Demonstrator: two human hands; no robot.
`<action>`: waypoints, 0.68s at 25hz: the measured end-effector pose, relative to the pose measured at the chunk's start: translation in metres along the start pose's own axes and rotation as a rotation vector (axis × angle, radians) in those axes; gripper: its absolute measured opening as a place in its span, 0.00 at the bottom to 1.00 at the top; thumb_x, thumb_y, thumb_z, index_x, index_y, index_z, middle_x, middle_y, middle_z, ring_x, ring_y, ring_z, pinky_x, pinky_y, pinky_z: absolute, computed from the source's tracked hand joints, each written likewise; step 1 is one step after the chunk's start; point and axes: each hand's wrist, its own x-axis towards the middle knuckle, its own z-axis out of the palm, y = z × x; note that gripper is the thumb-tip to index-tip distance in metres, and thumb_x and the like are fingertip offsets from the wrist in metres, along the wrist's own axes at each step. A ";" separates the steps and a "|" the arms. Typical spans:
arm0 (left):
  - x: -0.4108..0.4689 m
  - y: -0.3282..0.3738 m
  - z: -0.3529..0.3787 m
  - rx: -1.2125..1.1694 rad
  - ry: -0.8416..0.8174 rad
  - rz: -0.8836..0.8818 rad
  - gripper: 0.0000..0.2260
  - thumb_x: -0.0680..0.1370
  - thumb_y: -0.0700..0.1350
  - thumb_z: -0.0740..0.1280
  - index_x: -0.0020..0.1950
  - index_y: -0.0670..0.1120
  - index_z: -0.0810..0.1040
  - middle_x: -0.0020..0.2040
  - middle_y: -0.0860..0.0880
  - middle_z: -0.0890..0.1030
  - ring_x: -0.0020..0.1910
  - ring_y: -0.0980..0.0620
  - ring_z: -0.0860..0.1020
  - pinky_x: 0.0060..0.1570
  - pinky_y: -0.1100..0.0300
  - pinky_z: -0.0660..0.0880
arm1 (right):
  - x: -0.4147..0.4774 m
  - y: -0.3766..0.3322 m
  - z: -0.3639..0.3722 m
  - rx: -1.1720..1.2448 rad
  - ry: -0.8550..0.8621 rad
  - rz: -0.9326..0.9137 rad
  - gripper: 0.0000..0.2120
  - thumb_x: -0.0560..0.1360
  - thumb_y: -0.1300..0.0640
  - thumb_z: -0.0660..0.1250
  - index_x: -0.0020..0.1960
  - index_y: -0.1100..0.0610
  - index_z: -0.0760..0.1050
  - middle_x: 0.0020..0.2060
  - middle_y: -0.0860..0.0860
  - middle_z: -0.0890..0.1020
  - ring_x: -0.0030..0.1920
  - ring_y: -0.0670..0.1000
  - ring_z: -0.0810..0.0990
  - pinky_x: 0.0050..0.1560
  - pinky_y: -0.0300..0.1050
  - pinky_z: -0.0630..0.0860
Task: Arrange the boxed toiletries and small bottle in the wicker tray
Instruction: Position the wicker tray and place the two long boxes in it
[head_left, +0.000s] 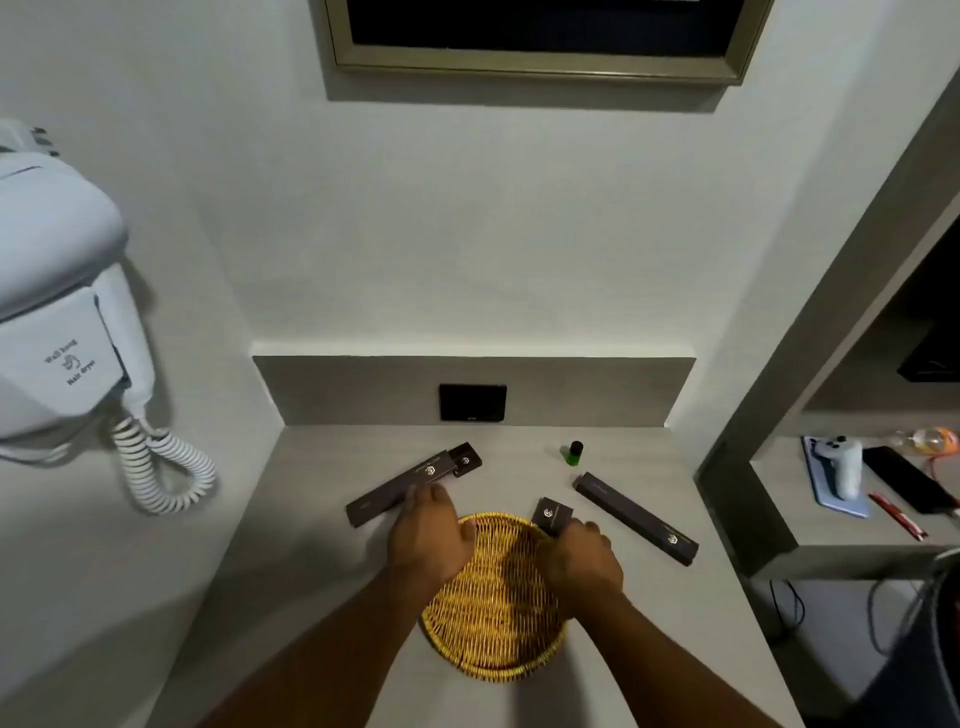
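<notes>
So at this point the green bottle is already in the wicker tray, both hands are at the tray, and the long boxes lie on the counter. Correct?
Not quite. The head view shows the green bottle standing on the counter behind the wicker tray, not in it. The rest holds: the left hand and right hand are at the tray, and both long boxes lie on the counter.

Both bare forearms are extended forward from the counter's near edge, converging slightly. The left hand (428, 535) is held palm down, fingers curled forward. The right hand (582, 558) is closed, knuckles up, fingers bent under; its grip cannot be made out.
</notes>
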 end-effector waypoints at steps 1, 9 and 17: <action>0.000 -0.005 0.000 -0.058 -0.031 -0.091 0.24 0.75 0.58 0.64 0.62 0.41 0.74 0.61 0.40 0.77 0.58 0.44 0.76 0.55 0.52 0.78 | 0.001 0.004 -0.001 0.069 -0.037 0.073 0.18 0.77 0.50 0.65 0.63 0.58 0.74 0.55 0.55 0.79 0.54 0.55 0.78 0.54 0.50 0.79; -0.003 -0.027 0.004 -0.330 -0.095 -0.376 0.11 0.74 0.44 0.71 0.51 0.39 0.80 0.46 0.42 0.82 0.41 0.47 0.78 0.38 0.60 0.71 | 0.007 0.021 -0.007 0.349 -0.134 0.324 0.11 0.69 0.60 0.77 0.47 0.62 0.77 0.44 0.59 0.82 0.43 0.58 0.84 0.45 0.52 0.84; -0.010 -0.032 0.011 -0.379 -0.156 -0.429 0.19 0.69 0.48 0.77 0.52 0.37 0.81 0.50 0.41 0.84 0.48 0.44 0.82 0.39 0.60 0.72 | 0.022 0.011 -0.016 0.249 -0.156 0.244 0.11 0.72 0.60 0.75 0.51 0.61 0.77 0.42 0.55 0.79 0.43 0.55 0.81 0.40 0.45 0.81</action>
